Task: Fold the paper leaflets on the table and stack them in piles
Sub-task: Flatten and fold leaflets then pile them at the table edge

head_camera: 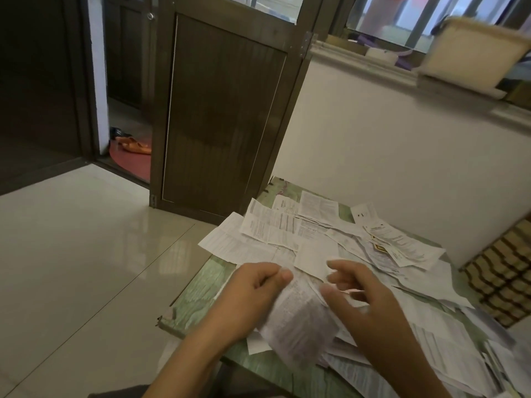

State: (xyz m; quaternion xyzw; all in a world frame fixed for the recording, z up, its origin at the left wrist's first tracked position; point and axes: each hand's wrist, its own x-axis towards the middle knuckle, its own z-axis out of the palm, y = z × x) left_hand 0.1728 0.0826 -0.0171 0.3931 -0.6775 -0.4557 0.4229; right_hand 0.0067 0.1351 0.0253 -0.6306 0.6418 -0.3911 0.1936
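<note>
A printed paper leaflet (298,326) hangs blurred above the near part of the green table (201,288). My left hand (253,294) pinches its upper left edge between thumb and fingers. My right hand (365,300) hovers at the leaflet's right side with its fingers loosely curled; whether it touches the paper is unclear. Several unfolded leaflets (287,228) lie scattered and overlapping across the tabletop beyond and to the right of my hands.
A dark wooden door panel (224,116) stands just beyond the table's far left corner. A white wall with a ledge carries a beige tub (471,53). A woven basket (500,271) sits right of the table. Tiled floor (86,254) spreads to the left.
</note>
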